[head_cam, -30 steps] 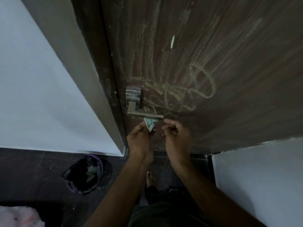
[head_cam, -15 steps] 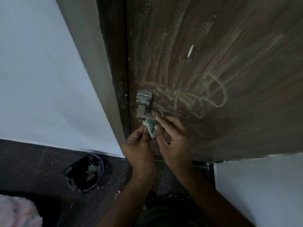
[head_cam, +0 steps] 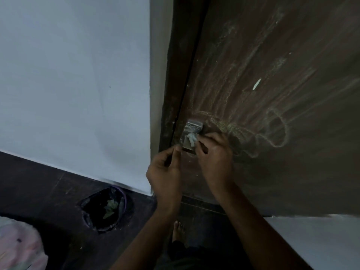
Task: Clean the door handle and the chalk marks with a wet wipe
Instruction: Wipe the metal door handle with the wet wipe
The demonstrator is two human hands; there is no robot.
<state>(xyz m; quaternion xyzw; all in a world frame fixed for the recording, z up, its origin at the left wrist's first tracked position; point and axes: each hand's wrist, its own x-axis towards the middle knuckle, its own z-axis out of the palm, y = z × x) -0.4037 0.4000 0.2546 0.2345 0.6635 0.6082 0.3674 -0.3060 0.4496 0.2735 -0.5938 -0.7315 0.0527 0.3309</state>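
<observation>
A dark brown door (head_cam: 292, 172) carries pale chalk marks (head_cam: 276, 131) in loops and streaks. Its metal door handle (head_cam: 191, 126) sits near the door's left edge. My right hand (head_cam: 214, 152) pinches a crumpled pale wet wipe (head_cam: 191, 138) and presses it on the handle's plate; the lever is hidden behind that hand. My left hand (head_cam: 165, 168) hovers just below and left of the handle, fingers curled, with nothing seen in it.
A white wall (head_cam: 74, 84) and the door frame (head_cam: 155, 94) stand to the left. On the dark floor sits a bin with a black liner (head_cam: 107, 209) holding used wipes. A pinkish bundle (head_cam: 17, 244) lies at bottom left. My bare foot (head_cam: 178, 230) is below the door.
The wipe went from my left hand's fingers to my right hand, which lifted it onto the handle plate. My left hand let go and dropped slightly. The view shifted left.
</observation>
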